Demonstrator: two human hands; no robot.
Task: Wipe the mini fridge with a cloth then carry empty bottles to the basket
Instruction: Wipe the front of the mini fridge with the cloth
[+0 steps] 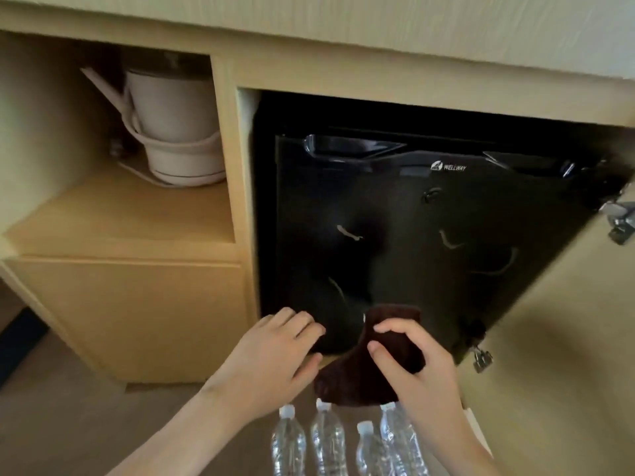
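We record the mini fridge [429,235] ahead of both grips, door closed and streaked. Four bottles [328,438] stand beneath the wrists, seemingly staged for carrying. The right grip [422,365] pinches the cloth [354,379], bunched for wiping; the left grip [271,352] lies open alongside.

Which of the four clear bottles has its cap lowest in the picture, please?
The third bottle from the left; the other three caps all sit higher.

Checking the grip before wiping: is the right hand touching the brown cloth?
Touching. The head view shows the right hand pinching the brown cloth between fingers and thumb.
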